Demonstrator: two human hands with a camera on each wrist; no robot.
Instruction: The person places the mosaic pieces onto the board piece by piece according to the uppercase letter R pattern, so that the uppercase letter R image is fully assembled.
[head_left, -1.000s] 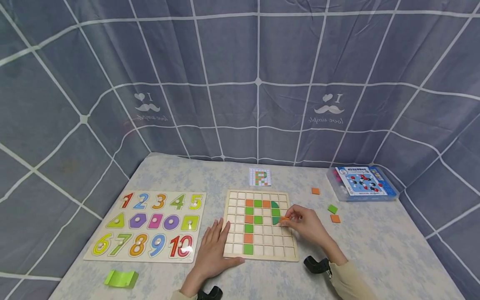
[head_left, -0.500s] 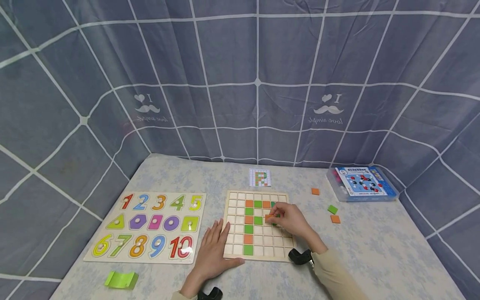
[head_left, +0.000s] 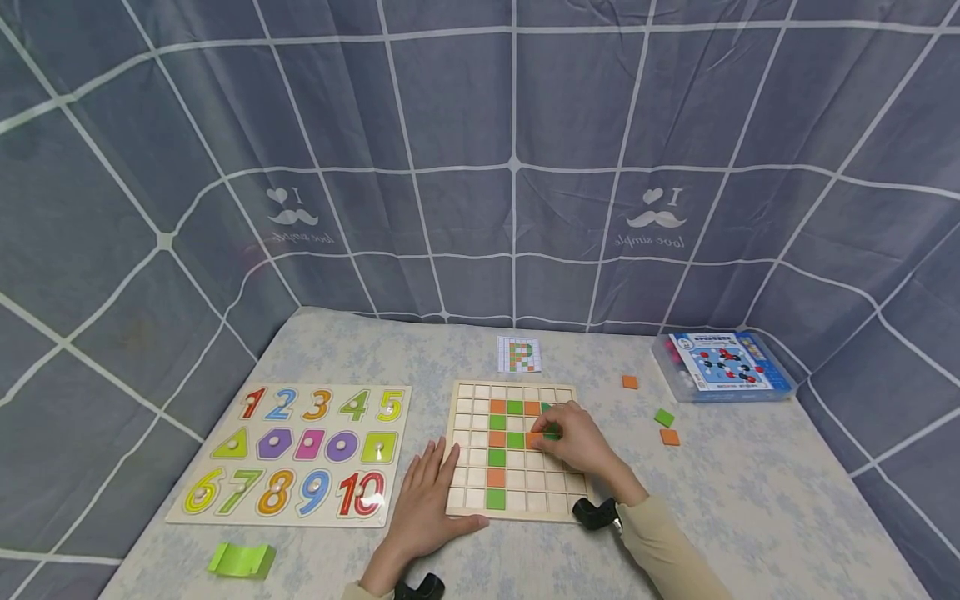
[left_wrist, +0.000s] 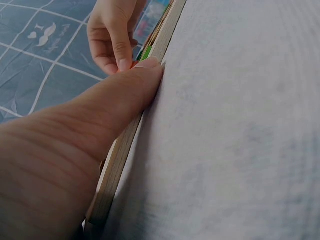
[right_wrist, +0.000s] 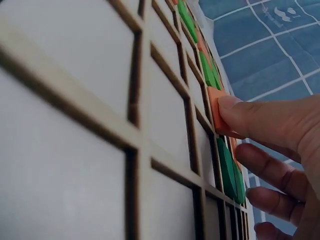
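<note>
My right hand [head_left: 581, 442] pinches an orange square tile [right_wrist: 216, 110] between thumb and finger. It holds the tile at a cell of the wooden grid board [head_left: 536, 501], just right of a green tile [head_left: 516, 440] in the same row. Orange and green squares fill a column on the board, and more tiles run along a row near its top. The fingers partly cover dark green curved tiles [right_wrist: 228, 170] beside the held one. My left hand [head_left: 423, 508] lies with straight fingers along the board's left side, its thumb against the near edge in the left wrist view.
Loose orange [head_left: 630, 382] and green [head_left: 663, 417] tiles lie right of the board, before a clear plastic box [head_left: 723, 367]. A pattern card [head_left: 519, 355] sits behind the board. Leftward are a number puzzle board [head_left: 296, 463] and a green curved block [head_left: 242, 560].
My right hand has moved left from the board's right side, carrying the orange tile over the curved tiles and down to the cell. The left hand stays put.
</note>
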